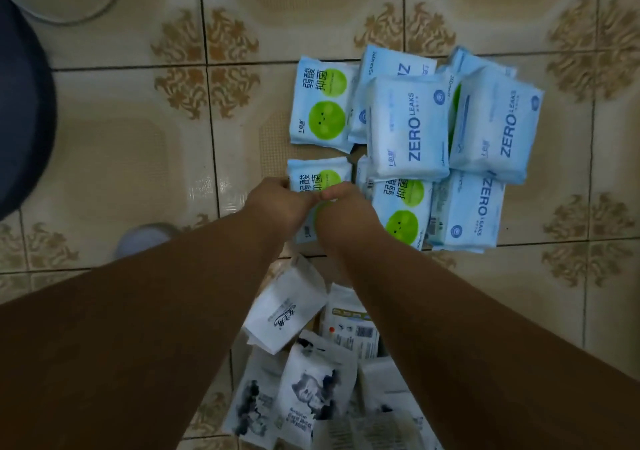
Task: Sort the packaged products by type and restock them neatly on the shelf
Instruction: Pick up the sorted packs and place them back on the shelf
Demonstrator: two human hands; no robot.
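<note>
Grip: both hands are closing on one green-dot pack (pixel 320 178); the left hand (pixel 277 204) is curling round its left edge and the right hand (pixel 341 204) is pinching its middle, the two hands touching over the pack.
Held pack: it is lying flat on the tiled floor (pixel 121 145), most of its face hidden under the hands, so whether it is lifting off the tiles cannot be told.
Beside the held pack: a second green-dot pack (pixel 401 210) is sitting just to its right, and a third green-dot pack (pixel 322 103) just beyond it.
Right of the held pack: the ZERO LEAKS packs (pixel 408 127) are overlapping one another and lying over the top of the second green-dot pack.
Nearer than the held pack: white packs (pixel 287 311) are lying loosely heaped, some tilted.
Risk, snagging: dragging the held pack sideways is likely to nudge its right neighbour and tip the ZERO LEAKS stack resting on it.
Risk, slipping: the glossy soft wrapper is probably giving little purchase to a pinch.
Risk, mixing: two blue designs are looking alike, so types could be getting confused.
Shelf: not in view.
</note>
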